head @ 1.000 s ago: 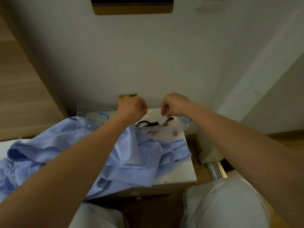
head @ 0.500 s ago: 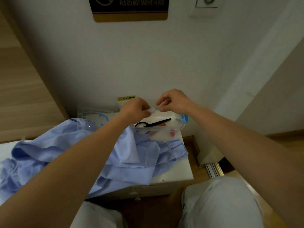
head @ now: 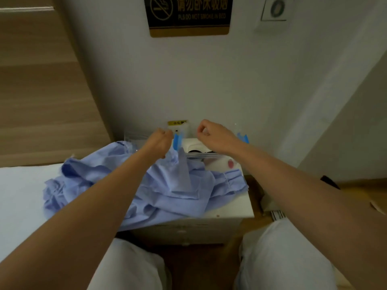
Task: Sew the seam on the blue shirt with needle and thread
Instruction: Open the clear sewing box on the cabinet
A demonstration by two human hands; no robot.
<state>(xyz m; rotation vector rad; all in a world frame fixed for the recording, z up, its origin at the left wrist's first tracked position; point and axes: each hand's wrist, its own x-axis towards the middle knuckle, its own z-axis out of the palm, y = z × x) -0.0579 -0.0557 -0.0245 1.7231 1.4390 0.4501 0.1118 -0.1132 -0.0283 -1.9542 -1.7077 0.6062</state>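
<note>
Item: crumpled light-blue fabric shirt [head: 167,185], lying across the white bedside surface [head: 236,208] and onto the white bed sheet [head: 21,195].
Behind it, touching: clear plastic box with blue clasps [head: 201,156].
Left hand [head: 159,141] and right hand [head: 211,135]: raised above the box, apart, fingertips of each pinched together; whether they hold any thread cannot be told.
Wall: black-and-gold no-smoking sign [head: 188,15].

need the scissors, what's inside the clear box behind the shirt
Through the clear box wall, black scissors and a small pink-red item show in part. The right hand and blue shirt cover the rest; what else is inside cannot be seen.
</note>
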